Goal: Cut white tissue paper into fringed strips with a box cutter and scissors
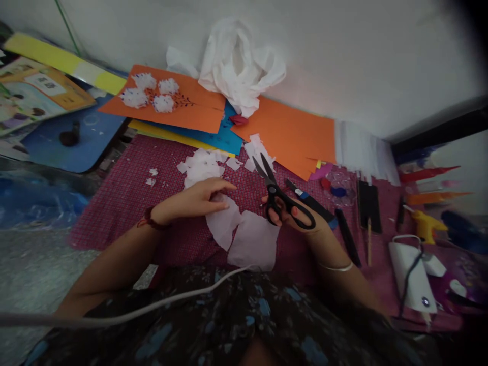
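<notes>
Black-handled scissors point(272, 190) are in my right hand point(292, 213), their blades slightly parted and pointing away from me. My left hand point(202, 200) has its fingers stretched out over the white tissue pieces, holding nothing. Under and beside its fingertips lies a thin white tissue piece point(223, 223). Closer to me is a squarish white tissue piece point(254, 241). Beyond my left hand a heap of cut white tissue scraps point(202, 165) rests on the checked red cloth point(125, 178). More tissue point(256, 150) lies just past the scissor tips.
Behind are an orange sheet with white tissue flowers point(198, 114), another orange sheet point(293, 132) and a crumpled white bag point(240, 66). On the right lie a utility knife point(310, 201), a white power strip point(412, 274) and a yellow glue gun point(427, 223). A book point(41, 91) sits at left.
</notes>
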The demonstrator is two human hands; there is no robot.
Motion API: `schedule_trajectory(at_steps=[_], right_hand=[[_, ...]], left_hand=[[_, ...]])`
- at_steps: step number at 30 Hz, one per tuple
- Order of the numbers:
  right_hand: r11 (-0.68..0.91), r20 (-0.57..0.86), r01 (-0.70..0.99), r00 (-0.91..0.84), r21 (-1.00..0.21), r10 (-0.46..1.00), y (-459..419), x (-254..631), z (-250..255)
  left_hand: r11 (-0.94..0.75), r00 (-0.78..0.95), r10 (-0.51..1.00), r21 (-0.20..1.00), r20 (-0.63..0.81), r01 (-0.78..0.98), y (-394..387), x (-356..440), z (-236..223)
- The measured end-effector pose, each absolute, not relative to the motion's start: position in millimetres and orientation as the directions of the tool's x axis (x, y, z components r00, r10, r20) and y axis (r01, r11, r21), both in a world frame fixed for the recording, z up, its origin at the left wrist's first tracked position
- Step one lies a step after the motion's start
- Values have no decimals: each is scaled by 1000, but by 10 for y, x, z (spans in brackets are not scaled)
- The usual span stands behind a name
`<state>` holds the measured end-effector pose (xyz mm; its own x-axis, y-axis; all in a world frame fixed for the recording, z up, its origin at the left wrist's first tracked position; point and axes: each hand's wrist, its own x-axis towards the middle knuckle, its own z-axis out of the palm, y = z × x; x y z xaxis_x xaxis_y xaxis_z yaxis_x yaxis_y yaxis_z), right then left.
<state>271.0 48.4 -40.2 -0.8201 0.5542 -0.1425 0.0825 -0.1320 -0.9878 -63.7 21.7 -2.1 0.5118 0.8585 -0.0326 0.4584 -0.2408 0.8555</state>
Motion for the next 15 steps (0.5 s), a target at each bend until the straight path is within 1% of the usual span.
schedule_trajectory(at_steps=[2, 3, 5, 6, 7, 8, 9, 11, 12, 13, 15], right_hand=[[-170, -108, 14, -819, -985, 563, 501, 2691, -427], [-190, -87, -25, -824, -982, 559, 509, 2680, -430], [-208, -63, -61, -837, -976, 543, 516, 2660, -421], [-213, -51, -78, -840, -974, 540, 515, 2654, -413], [-215, -38, -94, -841, -972, 539, 510, 2649, -406], [-216, -29, -105, -840, -971, 541, 504, 2646, -401], [-214, -23, -113, -839, -970, 544, 497, 2643, -398], [-212, -14, -122, -838, -970, 545, 485, 2634, -394], [-208, -11, -123, -838, -970, 545, 482, 2627, -392], [-204, -10, -120, -840, -972, 542, 479, 2617, -389], [-180, -9, -104, -845, -978, 535, 479, 2598, -382]], left_hand=[[-269, 551, 834, 848, -32, 457, 213, -595, -55], [-246, 559, 828, 862, -51, 443, 212, -586, -70], [-138, 557, 824, 916, -104, 376, 203, -588, -83], [-63, 549, 826, 949, -125, 310, 193, -597, -77], [17, 526, 841, 977, -129, 211, 181, -607, -63], [93, 478, 871, 993, -117, 73, 169, -615, -43], [146, 397, 913, 984, -96, -99, 158, -619, -21], [147, 165, 983, 886, -81, -441, 152, -604, 17], [124, 63, 992, 830, -107, -544, 158, -583, 25], [120, -1, 989, 795, -150, -595, 169, -556, 22], [178, -30, 970, 784, -242, -594, 198, -490, -10]])
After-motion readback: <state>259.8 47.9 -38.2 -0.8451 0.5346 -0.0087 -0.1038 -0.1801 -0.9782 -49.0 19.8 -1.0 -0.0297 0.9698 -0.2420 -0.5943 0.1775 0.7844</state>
